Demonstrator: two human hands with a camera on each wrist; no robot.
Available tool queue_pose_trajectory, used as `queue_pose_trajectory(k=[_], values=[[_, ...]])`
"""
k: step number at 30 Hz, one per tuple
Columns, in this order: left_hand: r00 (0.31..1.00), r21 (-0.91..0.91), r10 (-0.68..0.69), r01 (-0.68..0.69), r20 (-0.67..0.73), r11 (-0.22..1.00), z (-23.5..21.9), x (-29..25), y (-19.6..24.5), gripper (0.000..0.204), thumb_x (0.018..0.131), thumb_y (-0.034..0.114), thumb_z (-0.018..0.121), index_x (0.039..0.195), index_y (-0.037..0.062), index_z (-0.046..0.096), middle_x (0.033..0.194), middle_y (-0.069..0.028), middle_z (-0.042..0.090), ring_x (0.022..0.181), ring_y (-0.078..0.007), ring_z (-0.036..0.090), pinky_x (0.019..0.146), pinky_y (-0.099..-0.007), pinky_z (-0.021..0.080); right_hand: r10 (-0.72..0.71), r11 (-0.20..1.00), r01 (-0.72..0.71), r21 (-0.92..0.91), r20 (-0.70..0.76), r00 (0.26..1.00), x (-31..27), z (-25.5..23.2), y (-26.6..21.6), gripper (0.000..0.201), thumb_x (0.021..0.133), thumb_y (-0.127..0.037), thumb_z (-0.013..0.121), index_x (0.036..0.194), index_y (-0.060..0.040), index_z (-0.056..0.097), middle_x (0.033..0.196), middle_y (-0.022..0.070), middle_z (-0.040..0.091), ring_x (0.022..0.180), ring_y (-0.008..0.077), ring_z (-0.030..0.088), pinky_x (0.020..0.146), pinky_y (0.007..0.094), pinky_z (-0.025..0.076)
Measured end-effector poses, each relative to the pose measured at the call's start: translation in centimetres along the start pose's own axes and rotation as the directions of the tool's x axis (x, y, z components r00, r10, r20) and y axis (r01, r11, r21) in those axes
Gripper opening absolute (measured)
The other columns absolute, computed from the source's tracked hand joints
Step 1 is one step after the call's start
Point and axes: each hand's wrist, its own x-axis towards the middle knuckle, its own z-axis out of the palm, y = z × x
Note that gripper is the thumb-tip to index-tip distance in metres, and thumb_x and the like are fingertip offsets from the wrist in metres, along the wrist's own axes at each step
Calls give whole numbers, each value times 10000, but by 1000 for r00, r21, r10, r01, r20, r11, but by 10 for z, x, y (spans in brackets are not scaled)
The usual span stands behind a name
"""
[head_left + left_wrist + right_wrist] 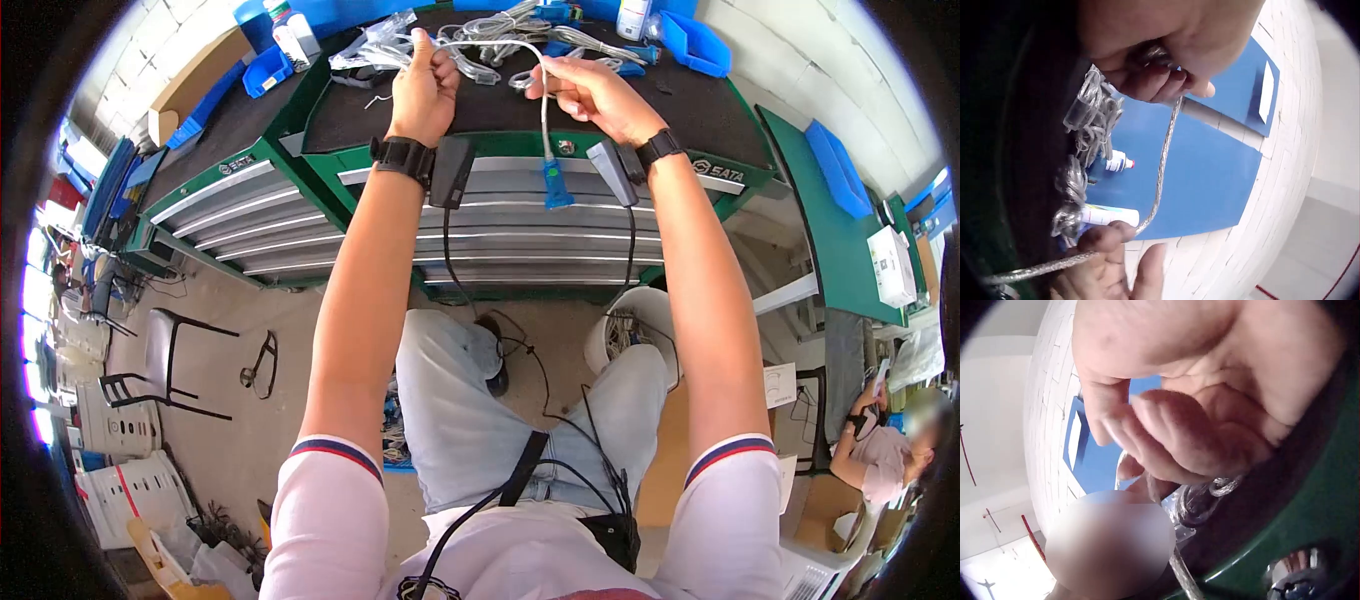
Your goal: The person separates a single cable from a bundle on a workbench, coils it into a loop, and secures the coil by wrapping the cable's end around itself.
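Seeing a grey braided cable (pixel 500 42) up at 12 o'clock, strung over the desk (pixel 470 112). Gripped in the curled fingers of the left hand (pixel 424 95), kinda pinched in those of the right hand (pixel 600 97). Blue plug (pixel 556 185) dangling at 7 o'clock from there. Coiled cables (pixel 505 24) beyond at 12, blue bin (pixel 697 45) at 1.

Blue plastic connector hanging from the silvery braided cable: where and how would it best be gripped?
Probably by pinching the side edges of the blue plastic connector near its narrower top, just below the silvery braided cable, coming from the person's side. It hangs end-down with the grey metal drawer fronts behind it, and this would leave its wider lower end uncovered.
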Motion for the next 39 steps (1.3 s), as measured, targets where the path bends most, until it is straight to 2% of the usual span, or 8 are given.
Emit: queue_pose_trajectory(k=[7, 14, 16, 18, 21, 26, 30, 39], values=[[997, -196, 17, -31, -72, 980, -8, 2, 1, 290, 1003, 352, 588, 929, 79, 526, 827, -21, 534, 710, -105, 505, 611, -209, 466, 27, 997, -18, -69, 130, 991, 2, -7, 0, 151, 955, -256, 638, 963, -105, 630, 796, -28, 635, 496, -11, 350, 455, 166, 240], [986, -158, 46, -71, -158, 985, -6, 3, -3, 278, 1009, 315, 599, 904, 65, 541, 813, -13, 550, 701, -104, 517, 615, -219, 454, -12, 1000, 9, 19, 149, 989, 1, -14, 5, 207, 975, -270, 617, 1072, -89, 646, 871, 4, 657, 568, -6, 391, 494, 159, 269], [999, 209, 30, -33, 14, 977, 5, -7, 2, 251, 1003, 283, 622, 858, 90, 551, 764, 7, 546, 660, -95, 500, 583, -233, 402, -43, 998, 47, -38, 109, 993, 2, -11, 5, 278, 1002, -295, 596, 1172, -79, 641, 962, 14, 671, 671, 9, 452, 564, 158, 332], [970, 521, 5, -134, 241, 843, 17, -16, -3, 217, 991, 253, 639, 872, 90, 561, 726, 22, 512, 624, -83, 475, 551, -237, 344, -88, 992, 93, -81, 72, 994, -1, -7, 9, 334, 1021, -336, 566, 1180, -54, 650, 1131, 64, 715, 858, 38, 574, 784, 182, 453], [951, 605, -100, -104, 293, 789, 26, -21, -5, 207, 1001, 257, 621, 946, 63, 571, 703, 30, 466, 591, -80, 447, 529, -231, 315, -88, 995, 91, -30, 90, 992, 0, -9, 11, 367, 1029, -368, 546, 1244, -87, 646, 1112, 67, 717, 1034, 91, 644, 939, 253, 497], [930, 614, -226, 0, 291, 789, 28, -20, 1, 278, 1027, 302, 565, 1051, 25, 568, 669, 52, 365, 552, -74, 367, 500, -245, 270, -76, 996, 80, -44, 100, 992, -1, -10, 11, 399, 1023, -386, 548, 1269, -88, 647, 1077, 72, 723, 983, 137, 686, 901, 260, 522], [970, 395, -159, 75, 185, 916, 26, -19, 1, 263, 1023, 301, 575, 998, 39, 564, 663, 51, 366, 561, -78, 374, 509, -240, 269, -33, 995, 39, -92, 63, 997, -4, -8, 6, 419, 1009, -426, 556, 1218, -85, 681, 1046, 73, 725, 964, 133, 683, 883, 254, 526], [973, 511, -99, -21, 208, 860, 24, -19, -1, 252, 1000, 296, 618, 918, 71, 541, 667, 44, 393, 570, -86, 395, 520, -244, 282, -33, 996, 37, -85, 52, 998, -3, -6, 7, 441, 1000, -447, 570, 1210, -75, 682, 979, 52, 712, 893, 91, 658, 838, 235, 525]])
